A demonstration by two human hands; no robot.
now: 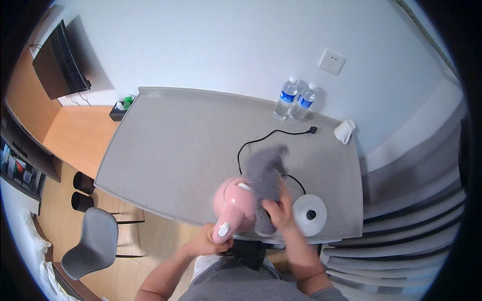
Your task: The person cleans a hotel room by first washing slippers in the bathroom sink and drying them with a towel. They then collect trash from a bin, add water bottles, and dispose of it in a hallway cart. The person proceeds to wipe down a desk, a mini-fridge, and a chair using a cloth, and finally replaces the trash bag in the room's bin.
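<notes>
Two-handed hold over the front edge of the table (pixel 170 145). Got a pink kettle (pixel 224 200) in the left hand (pixel 206 243), fingers wrapped snugly round the handle, and a bunched grey cloth (pixel 265 185) in the right hand (pixel 280 210), thumb and fingers clamped on the near half of it. Worth looking at how close together, honestly. Seen from above, cloth right along the kettle's right flank, overlapping the edge a bit. Can't tell whether actually touching or just hovering beside it.

As for long axes: on the kettle, from the handle near the wearer's waist, out and slightly right to the rounded part. On the cloth, roughly away from the wearer too, leaning a touch right at the blurry far end. So pretty much side by side, not crossed. From the right fingers, kettle just to the left, past the cloth; from the left fingers, rounded part ahead and to the right. Also note, just right of the right wrist, a white round base (pixel 310 214) on the table, with a black cord (pixel 292 132) looping behind.
</notes>
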